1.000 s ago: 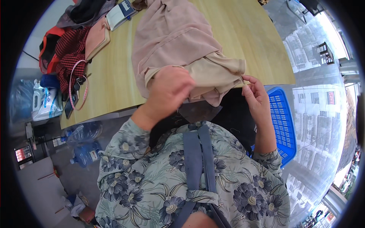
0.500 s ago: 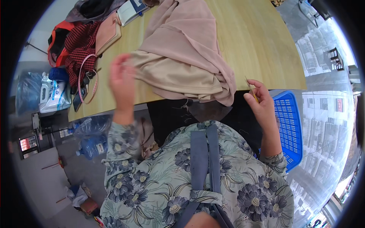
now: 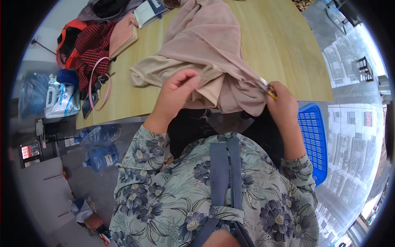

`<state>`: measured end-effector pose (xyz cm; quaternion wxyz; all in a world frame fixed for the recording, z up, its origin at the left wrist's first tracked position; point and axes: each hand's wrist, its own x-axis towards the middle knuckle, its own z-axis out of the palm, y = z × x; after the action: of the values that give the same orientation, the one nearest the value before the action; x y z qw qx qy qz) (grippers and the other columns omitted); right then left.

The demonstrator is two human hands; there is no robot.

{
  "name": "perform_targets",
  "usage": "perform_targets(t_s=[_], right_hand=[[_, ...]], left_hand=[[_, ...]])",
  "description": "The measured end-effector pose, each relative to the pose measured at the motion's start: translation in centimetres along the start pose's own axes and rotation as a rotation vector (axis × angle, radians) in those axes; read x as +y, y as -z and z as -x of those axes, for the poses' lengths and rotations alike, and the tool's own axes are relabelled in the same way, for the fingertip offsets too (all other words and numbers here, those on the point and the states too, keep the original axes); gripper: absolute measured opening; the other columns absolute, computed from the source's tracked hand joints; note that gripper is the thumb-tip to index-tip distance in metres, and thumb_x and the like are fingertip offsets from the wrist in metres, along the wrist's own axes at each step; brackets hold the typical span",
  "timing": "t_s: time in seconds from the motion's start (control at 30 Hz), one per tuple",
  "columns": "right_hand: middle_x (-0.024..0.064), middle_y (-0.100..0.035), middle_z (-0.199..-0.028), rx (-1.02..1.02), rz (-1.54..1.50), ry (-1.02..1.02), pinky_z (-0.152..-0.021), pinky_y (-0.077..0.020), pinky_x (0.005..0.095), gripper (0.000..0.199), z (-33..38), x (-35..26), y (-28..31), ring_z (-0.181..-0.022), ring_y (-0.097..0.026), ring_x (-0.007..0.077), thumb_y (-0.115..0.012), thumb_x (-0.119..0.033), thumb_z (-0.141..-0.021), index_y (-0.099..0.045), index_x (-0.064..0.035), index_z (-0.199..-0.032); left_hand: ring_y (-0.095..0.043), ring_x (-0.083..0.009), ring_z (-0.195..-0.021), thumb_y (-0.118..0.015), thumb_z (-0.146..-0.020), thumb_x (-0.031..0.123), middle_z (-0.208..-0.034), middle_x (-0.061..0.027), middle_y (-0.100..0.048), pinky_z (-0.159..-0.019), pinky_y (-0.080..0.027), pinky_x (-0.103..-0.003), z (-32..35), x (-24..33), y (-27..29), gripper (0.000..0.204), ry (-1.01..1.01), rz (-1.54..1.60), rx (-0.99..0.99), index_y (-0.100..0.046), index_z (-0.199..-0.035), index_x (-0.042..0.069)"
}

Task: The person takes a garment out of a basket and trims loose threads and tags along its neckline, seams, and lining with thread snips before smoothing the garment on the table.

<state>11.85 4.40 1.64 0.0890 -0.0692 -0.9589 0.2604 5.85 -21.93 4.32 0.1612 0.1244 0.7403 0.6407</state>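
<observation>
A dusty-pink garment with a beige lining lies on the wooden table, its lower end hanging over the front edge. Over the lining is my left hand, fingers curled and thumb brought close to them; anything between the tips is hidden or too small to make out. On the right, my right hand grips small thread snips with yellow handles. Their silvery blades touch or lie right beside the pink cloth's right edge.
Left on the table are a pink notebook, red-and-black checked cloth, a tape measure and a phone. A blue plastic basket stands right, below table height. Large water bottles are on the floor at left.
My left hand has moved right and down, from beyond the lining's left edge to over it. My right hand brought the snips to the cloth, whose lower right part has shifted right.
</observation>
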Motion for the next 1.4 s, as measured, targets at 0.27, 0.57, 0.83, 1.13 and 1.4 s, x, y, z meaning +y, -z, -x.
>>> perform_targets(t_s=[0.27, 0.57, 0.83, 1.13, 1.4], right_hand=[[0.0155, -0.059, -0.078, 0.039, -0.077, -0.062, -0.064, -0.0448, 0.0405, 0.016, -0.1, 0.4, 0.5, -0.077, -0.057, 0.0352, -0.057, -0.014, -0.074, -0.056, -0.0078, -0.089], [0.0173, -0.059, -0.077, 0.024, -0.155, -0.133, -0.063, -0.0442, 0.0381, 0.019, -0.8, 1.1, 1.0, -0.073, -0.056, 0.0358, -0.059, -0.019, -0.078, -0.055, -0.004, -0.089], [0.0165, -0.058, -0.071, 0.061, -0.212, -0.15, -0.062, -0.0431, 0.0352, 0.02, -2.5, 2.6, 1.5, -0.067, -0.054, 0.0337, -0.059, -0.021, -0.079, -0.056, -0.0022, -0.085], [0.008, -0.056, -0.064, 0.024, -0.303, -0.166, -0.059, -0.0416, 0.0271, 0.024, -4.0, 5.3, 0.8, -0.06, -0.052, 0.0144, -0.06, -0.025, -0.078, -0.059, -0.0031, -0.086], [0.0135, -0.059, -0.07, 0.177, -0.154, -0.244, -0.063, -0.0435, 0.0327, 0.024, -5.4, 6.5, 2.3, -0.066, -0.057, 0.0246, -0.058, -0.026, -0.08, -0.058, -0.0031, -0.086]], left_hand=[[-0.057, -0.0166, -0.08, -0.048, -0.088, 0.017, -0.09, -0.003, -0.058, -0.068, -0.047, -0.033, 0.8, -1.4, 2.5, 0.011, 0.234, 0.848, 0.15, -0.05, -0.097, 0.011], [-0.057, -0.016, -0.079, -0.048, -0.088, 0.015, -0.09, -0.0032, -0.058, -0.069, -0.047, -0.033, 0.7, -1.6, 2.4, 0.012, 0.208, 0.911, 0.134, -0.05, -0.098, 0.01], [-0.054, -0.009, -0.082, -0.05, -0.087, 0.007, -0.091, -0.0032, -0.057, -0.072, -0.043, -0.023, 0.8, -0.5, 1.5, 0.016, -0.155, 0.167, 0.346, -0.051, -0.102, 0.005], [-0.057, -0.0234, -0.083, -0.053, -0.083, 0.014, -0.095, -0.0082, -0.059, -0.07, -0.045, -0.032, 7.0, 11.0, -7.0, 0.025, -0.652, 0.381, -1.024, -0.058, -0.104, 0.0], [-0.055, -0.0248, -0.078, -0.05, -0.079, 0.01, -0.087, -0.0104, -0.058, -0.063, -0.045, -0.035, 7.3, 13.4, -7.8, 0.039, -0.775, 0.459, -1.202, -0.049, -0.117, -0.002]])
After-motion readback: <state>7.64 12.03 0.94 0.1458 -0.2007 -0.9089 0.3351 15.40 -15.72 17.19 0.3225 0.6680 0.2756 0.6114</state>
